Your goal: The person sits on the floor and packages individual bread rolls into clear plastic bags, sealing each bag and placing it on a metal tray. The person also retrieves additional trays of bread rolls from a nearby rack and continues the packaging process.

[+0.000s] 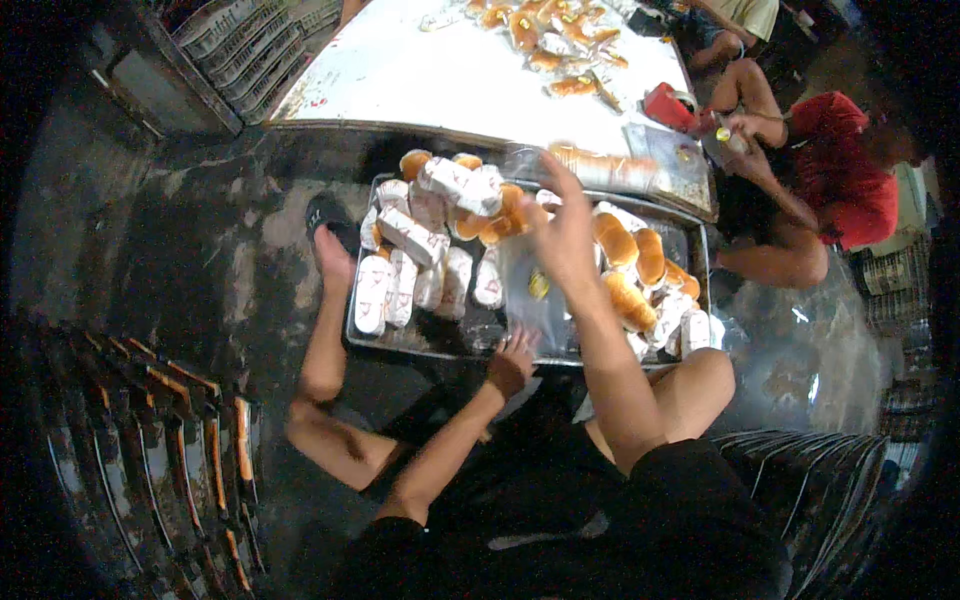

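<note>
A metal baking tray (pixel 450 347) lies before me with bread rolls (pixel 634 300), many in printed white paper wraps (pixel 373 294). My left hand (pixel 516 360) is at the tray's near edge, its fingers on the lower end of a clear plastic bag (pixel 534 296) with a yellow mark. Above the bag my right hand (pixel 564 232) is raised, blurred, with its fingers apart; whether it touches anything cannot be told. Just beyond the tray, at the table's edge, lies a blurred clear pack of rolls (pixel 604 169).
Bagged rolls (pixel 574 86) lie on a white table (pixel 420 75) beyond the tray. A person in a red shirt (pixel 844 172) sits at the right beside a red container (pixel 670 107). Racks of trays (pixel 180 450) stand at the lower left, and stacked crates (pixel 247 60) at the upper left.
</note>
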Motion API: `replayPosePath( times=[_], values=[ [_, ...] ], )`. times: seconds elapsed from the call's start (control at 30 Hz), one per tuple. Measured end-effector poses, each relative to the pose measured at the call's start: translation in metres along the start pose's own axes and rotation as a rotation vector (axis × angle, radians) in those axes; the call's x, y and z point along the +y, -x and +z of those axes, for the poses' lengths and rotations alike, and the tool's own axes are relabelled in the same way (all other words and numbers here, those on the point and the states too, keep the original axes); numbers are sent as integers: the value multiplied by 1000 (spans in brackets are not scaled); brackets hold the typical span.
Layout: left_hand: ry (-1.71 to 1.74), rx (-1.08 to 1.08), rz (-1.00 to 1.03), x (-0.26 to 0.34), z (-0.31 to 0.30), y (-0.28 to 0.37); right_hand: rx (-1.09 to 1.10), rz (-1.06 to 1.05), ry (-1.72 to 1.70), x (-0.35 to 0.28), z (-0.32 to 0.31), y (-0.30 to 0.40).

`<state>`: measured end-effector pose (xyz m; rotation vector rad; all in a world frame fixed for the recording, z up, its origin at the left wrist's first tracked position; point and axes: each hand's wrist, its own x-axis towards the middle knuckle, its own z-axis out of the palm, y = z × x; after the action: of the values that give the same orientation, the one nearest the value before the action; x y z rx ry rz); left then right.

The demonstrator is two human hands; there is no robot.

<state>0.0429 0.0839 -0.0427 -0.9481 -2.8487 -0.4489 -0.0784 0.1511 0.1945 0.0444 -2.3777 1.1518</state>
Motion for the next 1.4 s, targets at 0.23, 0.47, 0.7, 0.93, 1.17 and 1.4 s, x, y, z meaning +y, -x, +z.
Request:
replayPosePath(
  times=[0.23, 0.47, 0.7, 0.93, 1.17, 1.4],
  values=[
    [262, -517, -135, -44, -44, -6, -662, 389, -251, 70, -16, 186],
    [540, -344, -230, -69, -43, 16, -894, 557, -118, 42, -14, 212],
    [1051, -113, -551, -16, -116, 29, -512, 561, -55, 47, -4, 204],
    [1156, 456, -781, -11, -150, 32, -417, 527, -225, 39, 18, 187],
    [1014, 286, -734, -28, -160, 40, -542, 316, -94, -5, 13, 180],
    [1307, 569, -727, -16, -146, 51, 26, 1143, -1623, -5, 60, 131]
  ],
)
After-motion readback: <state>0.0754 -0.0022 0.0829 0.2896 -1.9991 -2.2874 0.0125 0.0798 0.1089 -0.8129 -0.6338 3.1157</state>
